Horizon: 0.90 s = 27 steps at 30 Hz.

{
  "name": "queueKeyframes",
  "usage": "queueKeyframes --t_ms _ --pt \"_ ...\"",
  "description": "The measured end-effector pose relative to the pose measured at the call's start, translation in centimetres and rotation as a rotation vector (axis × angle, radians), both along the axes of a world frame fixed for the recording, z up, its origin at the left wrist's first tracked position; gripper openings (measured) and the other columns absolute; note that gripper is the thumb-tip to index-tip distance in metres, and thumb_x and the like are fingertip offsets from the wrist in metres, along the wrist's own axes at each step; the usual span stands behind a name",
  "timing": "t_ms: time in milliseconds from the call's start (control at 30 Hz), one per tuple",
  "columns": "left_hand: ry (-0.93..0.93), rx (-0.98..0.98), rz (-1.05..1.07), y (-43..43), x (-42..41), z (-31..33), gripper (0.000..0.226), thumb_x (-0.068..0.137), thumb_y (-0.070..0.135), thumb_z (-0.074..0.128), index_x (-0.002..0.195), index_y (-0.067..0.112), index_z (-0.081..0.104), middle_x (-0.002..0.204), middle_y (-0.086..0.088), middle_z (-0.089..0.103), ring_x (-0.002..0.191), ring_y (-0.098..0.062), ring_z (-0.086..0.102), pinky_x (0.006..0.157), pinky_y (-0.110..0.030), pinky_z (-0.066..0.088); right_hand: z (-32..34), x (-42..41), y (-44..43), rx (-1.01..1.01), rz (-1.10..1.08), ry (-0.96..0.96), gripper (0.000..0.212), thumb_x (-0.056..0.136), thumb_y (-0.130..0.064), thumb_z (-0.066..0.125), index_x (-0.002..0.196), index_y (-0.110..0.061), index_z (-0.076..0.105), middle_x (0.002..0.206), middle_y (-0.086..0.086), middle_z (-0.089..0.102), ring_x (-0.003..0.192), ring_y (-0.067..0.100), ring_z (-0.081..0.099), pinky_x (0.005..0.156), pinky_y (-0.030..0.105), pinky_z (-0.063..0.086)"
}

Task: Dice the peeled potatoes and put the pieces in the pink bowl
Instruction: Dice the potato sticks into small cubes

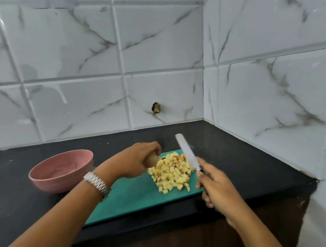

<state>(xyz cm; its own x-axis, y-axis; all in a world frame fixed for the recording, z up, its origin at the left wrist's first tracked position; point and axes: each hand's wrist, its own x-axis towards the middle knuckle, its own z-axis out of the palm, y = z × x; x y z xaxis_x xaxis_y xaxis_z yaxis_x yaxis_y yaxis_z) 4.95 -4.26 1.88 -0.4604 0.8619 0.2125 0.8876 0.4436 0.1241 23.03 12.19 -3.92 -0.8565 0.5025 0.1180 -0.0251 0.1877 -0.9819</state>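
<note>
A heap of yellow diced potato pieces (173, 171) lies on the right half of a green cutting board (129, 199). My left hand (139, 159) grips a peeled potato (152, 160) just above the board, at the left edge of the heap. My right hand (215, 185) holds a knife (188, 152) by its handle, the white blade pointing up and away, lifted above the heap's right side. The pink bowl (62, 171) stands on the counter left of the board, with no potato pieces visible inside.
The black counter (247, 156) ends at marble-tiled walls behind and to the right, forming a corner. A small dark hole (156, 108) marks the back wall. A metal watch (97, 184) sits on my left wrist. The counter's front edge runs just below the board.
</note>
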Motion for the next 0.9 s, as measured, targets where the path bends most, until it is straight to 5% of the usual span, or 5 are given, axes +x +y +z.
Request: queueKeyframes --t_ms 233,300,567,700,900 --pt "-0.116 0.146 0.082 -5.6 1.4 -4.6 0.046 0.071 -0.006 0.052 0.103 0.025 0.044 0.105 0.011 0.049 0.099 -0.01 0.044 0.083 -0.017 0.033 1.0 0.7 -8.8 0.594 0.114 -0.15 0.05 0.106 -0.03 0.038 0.155 -0.035 0.026 0.137 -0.008 0.051 0.101 0.0 0.047 0.088 0.015 0.041" --pt "-0.198 0.168 0.033 -5.8 2.0 -4.6 0.047 0.071 -0.007 0.053 0.098 0.03 0.045 0.108 0.012 0.047 0.102 -0.005 0.043 0.083 -0.009 0.029 1.3 0.6 -9.8 0.67 0.103 -0.178 0.05 0.107 -0.032 0.035 0.155 -0.034 0.023 0.139 -0.006 0.049 0.098 0.003 0.042 0.09 0.02 0.04" --pt "-0.245 0.396 0.185 -6.4 3.7 -5.3 0.018 0.092 0.022 0.059 0.108 0.029 0.057 0.13 0.009 0.036 0.126 -0.011 0.031 0.107 -0.029 0.028 1.5 0.2 -11.0 0.69 0.098 -0.24 0.051 0.107 -0.032 0.035 0.155 -0.036 0.02 0.138 -0.003 0.045 0.106 0.006 0.047 0.094 0.023 0.041" --pt "-0.226 0.597 0.387 -6.6 4.2 -6.4 0.039 0.084 0.025 0.07 0.117 0.027 0.05 0.117 0.01 0.044 0.114 -0.012 0.044 0.095 -0.027 0.035 0.8 -0.4 -11.1 0.679 0.11 -0.194 0.051 0.107 -0.031 0.037 0.155 -0.036 0.021 0.14 -0.006 0.048 0.111 0.005 0.047 0.097 0.024 0.043" --pt "-0.306 0.78 0.385 -6.3 4.7 -7.4 0.028 0.078 0.019 0.077 0.101 0.029 0.064 0.102 0.016 0.062 0.102 -0.004 0.056 0.081 -0.013 0.042 0.4 -0.9 -10.7 0.713 0.135 -0.108 0.052 0.106 -0.031 0.04 0.154 -0.038 0.022 0.143 -0.013 0.048 0.125 0.003 0.043 0.102 0.022 0.04"
